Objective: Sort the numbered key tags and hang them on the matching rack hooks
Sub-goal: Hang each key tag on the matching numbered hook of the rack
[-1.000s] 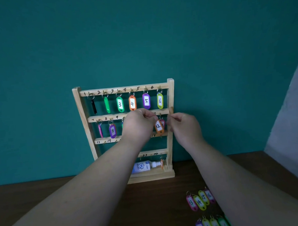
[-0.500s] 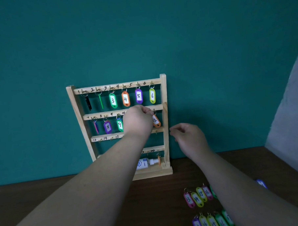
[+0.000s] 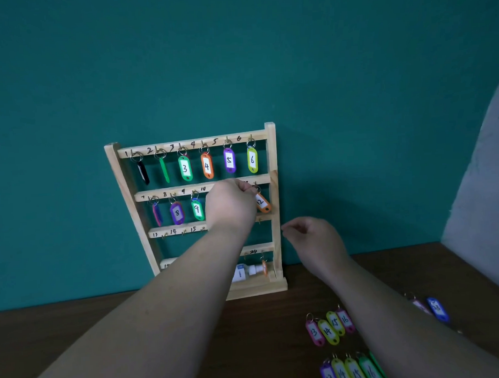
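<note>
Right grip [image 3: 313,237] dropped away from rack [image 3: 272,147], loosely curled, empty | left grip [image 3: 231,202] curled at second rail, pinch hidden: cannot tell | orange tag 12 [image 3: 262,204] hangs tilted beside it | hooks 10–11 covered | spare tags [image 3: 328,329] on table [image 3: 263,331], some cut off

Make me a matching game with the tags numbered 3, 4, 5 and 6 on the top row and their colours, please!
Tags:
1. tag 3
2. tag 4
3. tag 5
4. tag 6

Colours:
A. purple
B. yellow-green
C. green
D. orange

Pairs: 1-C, 2-D, 3-A, 4-B
</note>
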